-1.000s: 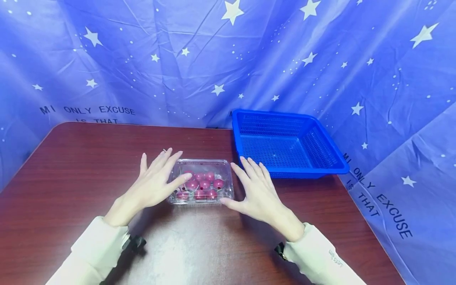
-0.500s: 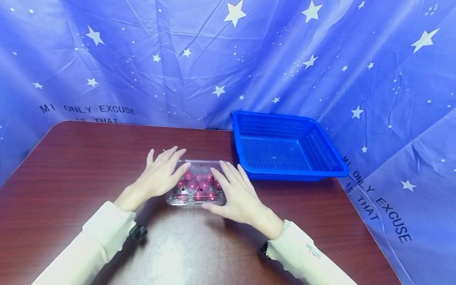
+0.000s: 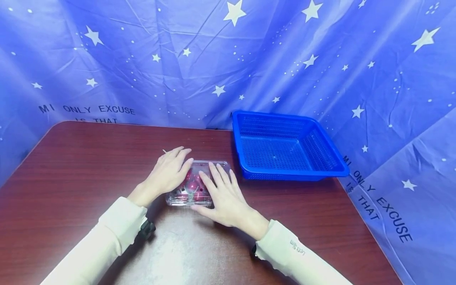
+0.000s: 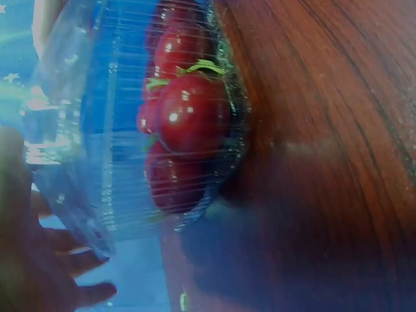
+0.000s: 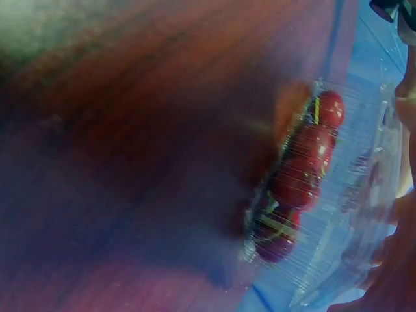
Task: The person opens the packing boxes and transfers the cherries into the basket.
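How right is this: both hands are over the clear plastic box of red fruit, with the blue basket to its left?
The side is wrong: the head view shows the blue plastic basket right of the clear plastic box. The rest stands.

Your head view is bright and fairly sharp, with white glare on the glossy red-brown wooden table (image 3: 89, 166) and shadows beside your cream cloth sleeves (image 3: 107, 233). Your wrist views are dimmer and blurred; white glints dot the clear ribbed plastic box (image 4: 120, 130).
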`<control>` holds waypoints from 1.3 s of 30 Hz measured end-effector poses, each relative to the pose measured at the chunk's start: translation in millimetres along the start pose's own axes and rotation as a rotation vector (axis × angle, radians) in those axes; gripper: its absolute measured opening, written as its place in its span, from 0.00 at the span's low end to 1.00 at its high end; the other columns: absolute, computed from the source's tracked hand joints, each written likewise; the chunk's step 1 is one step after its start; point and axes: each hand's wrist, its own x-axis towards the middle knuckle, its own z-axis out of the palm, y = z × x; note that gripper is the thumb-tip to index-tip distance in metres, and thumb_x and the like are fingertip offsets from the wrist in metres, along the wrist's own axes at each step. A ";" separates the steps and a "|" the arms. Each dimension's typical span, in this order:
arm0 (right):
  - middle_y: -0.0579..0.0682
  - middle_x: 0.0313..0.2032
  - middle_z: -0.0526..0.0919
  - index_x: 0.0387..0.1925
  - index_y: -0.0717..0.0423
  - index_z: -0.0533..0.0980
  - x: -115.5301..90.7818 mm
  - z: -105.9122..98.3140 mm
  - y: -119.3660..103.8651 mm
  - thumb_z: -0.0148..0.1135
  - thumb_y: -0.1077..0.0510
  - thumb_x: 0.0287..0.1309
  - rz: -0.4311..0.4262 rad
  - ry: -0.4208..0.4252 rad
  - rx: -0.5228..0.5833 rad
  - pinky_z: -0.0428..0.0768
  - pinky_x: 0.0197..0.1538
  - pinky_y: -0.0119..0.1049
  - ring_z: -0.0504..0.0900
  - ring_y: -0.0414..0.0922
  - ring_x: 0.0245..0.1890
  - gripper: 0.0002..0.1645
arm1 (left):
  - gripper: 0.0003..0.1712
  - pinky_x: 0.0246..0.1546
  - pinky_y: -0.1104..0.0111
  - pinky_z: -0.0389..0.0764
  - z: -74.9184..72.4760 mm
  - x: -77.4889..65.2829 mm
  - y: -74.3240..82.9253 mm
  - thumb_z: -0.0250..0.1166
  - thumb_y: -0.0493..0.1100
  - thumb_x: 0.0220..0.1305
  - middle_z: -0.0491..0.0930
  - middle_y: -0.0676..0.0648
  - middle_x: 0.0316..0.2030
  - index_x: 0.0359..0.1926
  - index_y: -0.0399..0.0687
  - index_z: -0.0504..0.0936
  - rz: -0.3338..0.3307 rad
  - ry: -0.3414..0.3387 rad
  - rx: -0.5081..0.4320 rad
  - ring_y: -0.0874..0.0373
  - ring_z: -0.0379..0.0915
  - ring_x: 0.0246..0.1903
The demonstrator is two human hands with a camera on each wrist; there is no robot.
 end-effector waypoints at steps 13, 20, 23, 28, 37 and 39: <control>0.64 0.72 0.58 0.70 0.51 0.60 -2.5 8.5 -0.5 0.52 0.32 0.59 -0.020 0.019 -0.022 0.58 0.65 0.69 0.49 0.62 0.73 0.45 | 0.23 0.60 0.40 0.66 8.5 3.4 -10.4 0.49 0.49 0.71 0.77 0.34 0.57 0.59 0.39 0.74 0.044 -0.090 -0.093 0.37 0.67 0.59; 0.65 0.71 0.60 0.70 0.51 0.61 -2.2 9.3 -0.4 0.53 0.32 0.58 -0.029 0.047 -0.026 0.59 0.65 0.69 0.51 0.62 0.72 0.45 | 0.22 0.60 0.41 0.66 11.4 3.9 -13.6 0.49 0.47 0.72 0.78 0.34 0.55 0.58 0.38 0.75 0.057 -0.073 -0.125 0.37 0.67 0.59; 0.65 0.70 0.62 0.69 0.52 0.63 -2.2 9.8 1.5 0.55 0.33 0.57 -0.043 0.075 -0.025 0.60 0.64 0.69 0.53 0.62 0.71 0.45 | 0.22 0.60 0.41 0.65 12.7 3.9 -14.0 0.49 0.47 0.72 0.77 0.34 0.55 0.58 0.38 0.74 0.049 -0.071 -0.128 0.37 0.67 0.59; 0.64 0.69 0.63 0.69 0.52 0.63 0.3 10.7 5.6 0.57 0.33 0.56 -0.080 0.111 -0.016 0.61 0.65 0.67 0.56 0.60 0.70 0.45 | 0.23 0.60 0.41 0.66 11.0 1.2 -14.0 0.49 0.48 0.72 0.77 0.34 0.56 0.59 0.39 0.74 0.032 -0.066 -0.110 0.37 0.67 0.59; 0.63 0.68 0.64 0.70 0.49 0.63 0.8 9.1 11.3 0.56 0.34 0.57 -0.129 0.099 -0.042 0.63 0.67 0.59 0.59 0.59 0.69 0.44 | 0.26 0.60 0.41 0.66 3.7 -11.5 -14.0 0.50 0.49 0.72 0.75 0.33 0.58 0.61 0.37 0.71 0.005 -0.081 -0.081 0.37 0.67 0.60; 0.63 0.68 0.64 0.70 0.49 0.62 0.1 9.1 11.7 0.56 0.34 0.58 -0.136 0.101 -0.046 0.64 0.66 0.58 0.59 0.59 0.68 0.43 | 0.26 0.60 0.41 0.67 2.7 -14.5 -13.6 0.50 0.49 0.71 0.75 0.33 0.58 0.62 0.36 0.71 0.003 -0.081 -0.075 0.37 0.67 0.59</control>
